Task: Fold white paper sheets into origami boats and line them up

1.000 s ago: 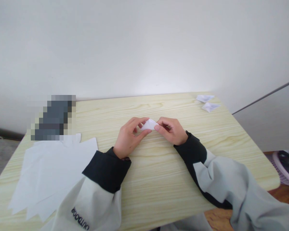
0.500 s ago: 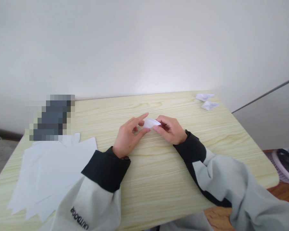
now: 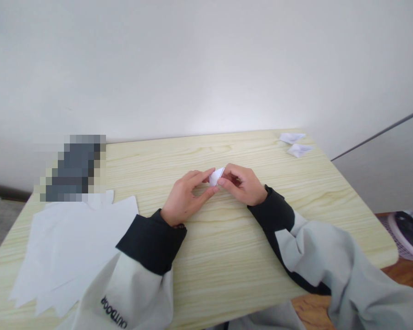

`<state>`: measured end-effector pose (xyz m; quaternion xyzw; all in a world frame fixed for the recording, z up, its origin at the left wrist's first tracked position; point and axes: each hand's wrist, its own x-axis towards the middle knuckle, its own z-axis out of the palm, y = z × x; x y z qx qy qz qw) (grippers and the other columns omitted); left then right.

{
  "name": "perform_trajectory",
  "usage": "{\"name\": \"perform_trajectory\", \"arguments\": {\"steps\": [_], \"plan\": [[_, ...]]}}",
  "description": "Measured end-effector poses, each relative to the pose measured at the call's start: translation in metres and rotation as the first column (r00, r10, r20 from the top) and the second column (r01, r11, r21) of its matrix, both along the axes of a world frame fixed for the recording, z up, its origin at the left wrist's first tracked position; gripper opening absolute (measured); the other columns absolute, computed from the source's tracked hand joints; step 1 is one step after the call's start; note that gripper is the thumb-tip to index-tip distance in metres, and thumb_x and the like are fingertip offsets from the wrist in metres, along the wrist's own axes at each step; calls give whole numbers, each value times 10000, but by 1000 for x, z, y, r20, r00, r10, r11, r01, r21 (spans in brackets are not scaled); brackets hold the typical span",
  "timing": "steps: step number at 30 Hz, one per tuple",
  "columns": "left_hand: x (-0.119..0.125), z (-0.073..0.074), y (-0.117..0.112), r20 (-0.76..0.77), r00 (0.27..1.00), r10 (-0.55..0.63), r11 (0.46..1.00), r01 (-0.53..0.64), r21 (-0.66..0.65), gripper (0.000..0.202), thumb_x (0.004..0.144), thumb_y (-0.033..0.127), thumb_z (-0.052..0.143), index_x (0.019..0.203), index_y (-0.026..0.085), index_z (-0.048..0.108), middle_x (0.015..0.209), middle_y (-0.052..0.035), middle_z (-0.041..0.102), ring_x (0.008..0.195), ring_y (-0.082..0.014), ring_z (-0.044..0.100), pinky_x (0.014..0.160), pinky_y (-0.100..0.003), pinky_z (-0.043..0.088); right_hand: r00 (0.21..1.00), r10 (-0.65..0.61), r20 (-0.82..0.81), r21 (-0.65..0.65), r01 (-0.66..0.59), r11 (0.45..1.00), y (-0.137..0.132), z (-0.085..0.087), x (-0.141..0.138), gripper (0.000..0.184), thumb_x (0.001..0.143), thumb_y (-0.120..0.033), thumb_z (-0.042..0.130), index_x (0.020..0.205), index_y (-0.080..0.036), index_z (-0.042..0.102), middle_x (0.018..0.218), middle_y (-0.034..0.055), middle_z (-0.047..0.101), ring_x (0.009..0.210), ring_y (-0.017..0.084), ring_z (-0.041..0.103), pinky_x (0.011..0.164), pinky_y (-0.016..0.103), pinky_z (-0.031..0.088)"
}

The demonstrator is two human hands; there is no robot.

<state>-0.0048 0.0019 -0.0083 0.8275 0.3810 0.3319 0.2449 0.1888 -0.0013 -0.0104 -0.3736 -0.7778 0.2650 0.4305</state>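
Note:
A small piece of folded white paper [image 3: 215, 177] is held between my two hands, a little above the middle of the table. My left hand [image 3: 189, 192] grips its left side between thumb and fingers. On the other side, my right hand [image 3: 241, 184] pinches the paper with thumb and forefinger; its other fingers are curled under. Parts of the paper are covered by my fingertips. Two folded white paper pieces with pointed ends, one upper [image 3: 292, 137] and one lower [image 3: 299, 150], lie at the table's far right corner.
Loose white paper sheets [image 3: 86, 238] are fanned out on the left of the wood-grain table [image 3: 220, 275]. Beyond them lies a dark, pixelated object [image 3: 74, 167]. A white wall [image 3: 199, 68] rises behind the table. A pink basket [image 3: 399, 240] stands on the floor at right.
The folded paper has turned from lying lengthwise to a more upright tilt and looks shorter. My left fingers have moved right and closed in on it. My right hand has barely shifted.

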Motion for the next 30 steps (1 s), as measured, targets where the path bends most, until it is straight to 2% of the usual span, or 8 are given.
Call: {"name": "perform_trajectory", "arguments": {"steps": [6, 15, 22, 26, 30], "plan": [[1, 3, -1, -3, 1000, 26, 999, -26, -47, 390, 837, 358, 606, 1186, 185, 605, 906, -29, 657, 825, -146, 598, 766, -264, 475, 1000, -18, 10, 6, 18, 1000, 0, -1, 0, 189, 863, -282, 549, 712, -183, 494, 595, -51, 445, 493, 64, 341, 474, 207, 297], [2, 5, -1, 16, 999, 45, 996, -44, -81, 362, 846, 359, 576, 1164, 191, 613, 882, -20, 664, 793, -140, 596, 706, -248, 466, 999, -9, 53, -4, 9, 1000, 0, 0, 2, 152, 891, -288, 499, 801, -175, 548, 659, -23, 525, 513, 73, 394, 487, 208, 322], [4, 4, -3, 23, 997, 77, 996, -76, -48, 329, 833, 295, 570, 1128, 159, 623, 913, -39, 683, 806, -143, 599, 705, -250, 464, 975, -103, 197, 165, 71, 984, -2, -2, 1, 153, 889, -259, 480, 762, -184, 524, 630, -27, 475, 539, 87, 412, 532, 221, 331], [5, 4, -4, 37, 993, 115, 993, -114, -27, 312, 803, 269, 582, 1081, 136, 628, 879, -42, 680, 763, -137, 592, 683, -246, 465, 953, -188, 239, 257, 124, 958, -2, -3, -1, 156, 880, -256, 483, 753, -188, 543, 645, -10, 551, 545, 89, 465, 545, 225, 354], [5, 6, -4, 53, 986, 156, 984, -150, -99, 307, 794, 268, 572, 1071, 144, 619, 884, -35, 679, 671, -113, 571, 658, -239, 474, 941, -265, 210, 268, 206, 941, -4, -3, -4, 97, 862, -262, 521, 839, -187, 578, 692, -3, 651, 497, 73, 519, 517, 209, 385]]}}
